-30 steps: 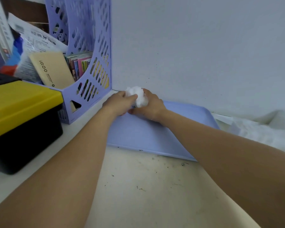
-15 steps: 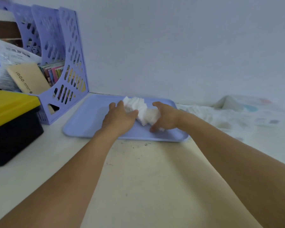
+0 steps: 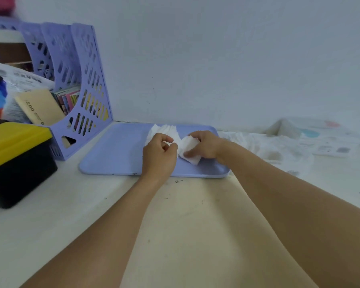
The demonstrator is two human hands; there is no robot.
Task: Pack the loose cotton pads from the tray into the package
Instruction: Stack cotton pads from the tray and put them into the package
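Against a plain pale wall, a white worktop (image 3: 50, 215) carries a lilac tray (image 3: 116, 154) near its back edge. On the tray's right half the cotton pads (image 3: 164, 129) are being gathered: a stack is pinched by the right hand (image 3: 204, 145), while the left hand (image 3: 159, 154) is curled beside it, apparently pinching pads. Next, the stack probably must be squared and carried to the crumpled package (image 3: 279, 142) at the tray's right. A file rack (image 3: 85, 96) and a yellow-lidded box (image 3: 15, 154) are seen at left.

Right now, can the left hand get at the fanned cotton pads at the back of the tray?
Probably yes. The left hand sits just in front of the fanned cotton pads on the tray, and nothing lies between them.
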